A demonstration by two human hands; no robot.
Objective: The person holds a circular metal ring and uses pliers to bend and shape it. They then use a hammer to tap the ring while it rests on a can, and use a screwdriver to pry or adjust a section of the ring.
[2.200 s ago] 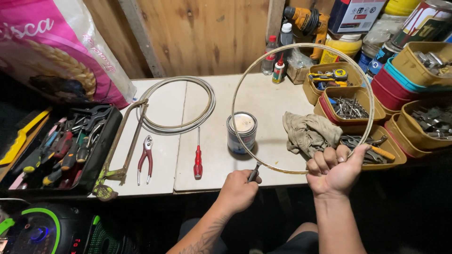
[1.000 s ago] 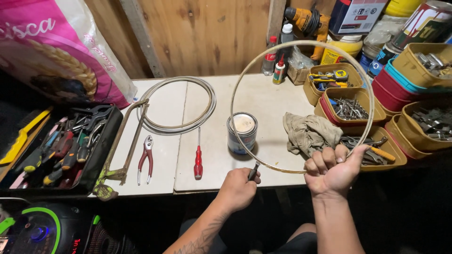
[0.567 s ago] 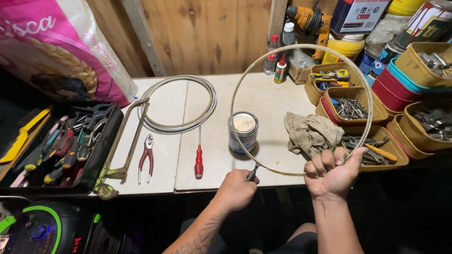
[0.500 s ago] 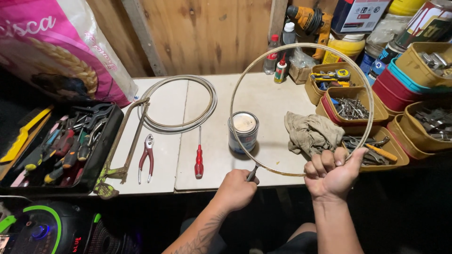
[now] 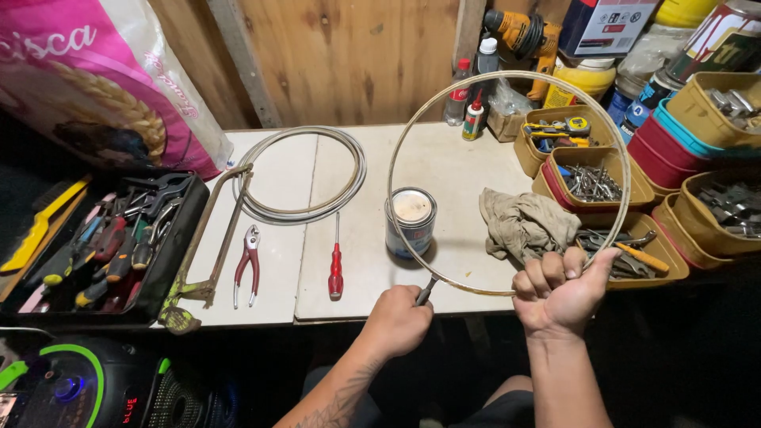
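I hold a large loop of pale cable (image 5: 507, 79) upright over the white table (image 5: 452, 166). My right hand (image 5: 559, 289) grips the loop at its lower right, fingers wrapped around it. My left hand (image 5: 396, 317) is closed on a thin dark tool (image 5: 426, 290) that touches the loop's lower left. A small tin can (image 5: 411, 222) with a pale lid stands on the table just behind the loop's lower part. A crumpled beige rag (image 5: 523, 223) lies to the right of the can.
A second coil of cable (image 5: 305, 178), red-handled pliers (image 5: 249, 261), a red screwdriver (image 5: 336, 265) and a hacksaw (image 5: 214, 238) lie on the left. A black toolbox (image 5: 103, 246) stands further left. Yellow and red bins (image 5: 590, 170) of hardware crowd the right. Bottles (image 5: 476, 103) stand against the wooden wall.
The loop and both hands have stayed almost still; only the view has shifted slightly.
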